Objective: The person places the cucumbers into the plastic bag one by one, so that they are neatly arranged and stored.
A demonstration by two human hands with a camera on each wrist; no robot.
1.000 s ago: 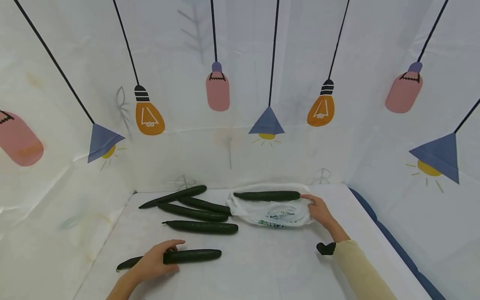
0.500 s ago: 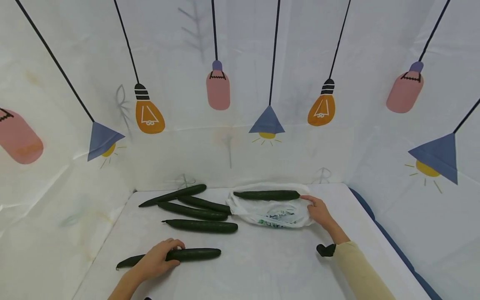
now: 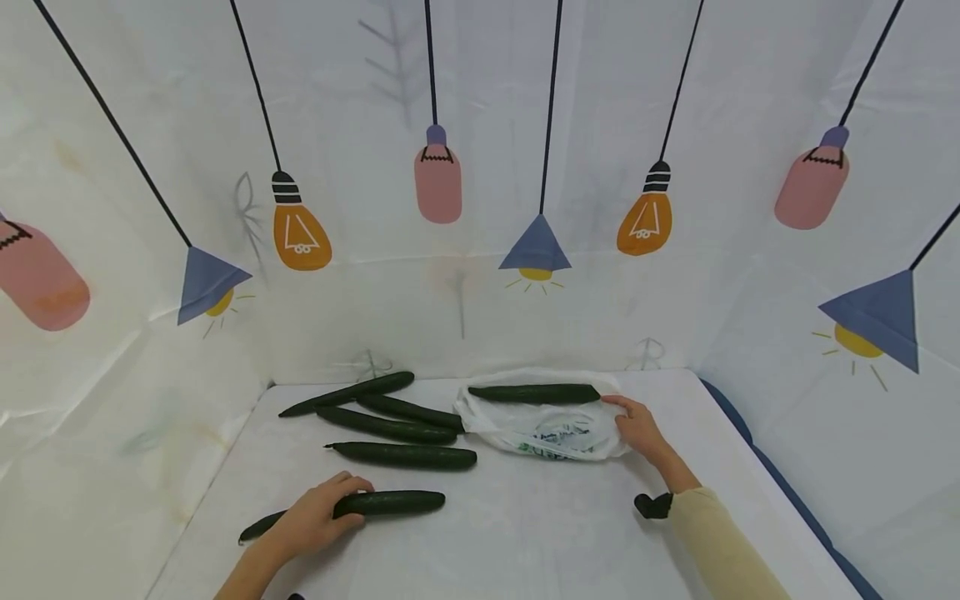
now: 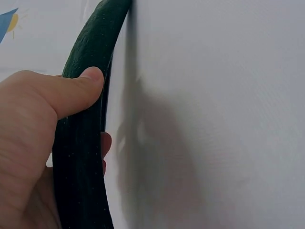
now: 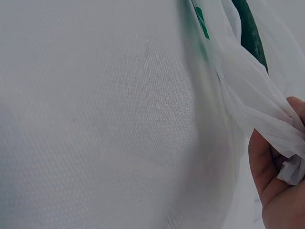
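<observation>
Green cucumber [image 3: 399,502] sits in left grip [image 3: 313,517]; right grip [image 3: 641,427] pinches bag [image 3: 510,429].

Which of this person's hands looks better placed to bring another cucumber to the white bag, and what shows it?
Probably the left hand: it grips the nearest cucumber, while the right hand pinches the white bag and would first need to let go.
</observation>
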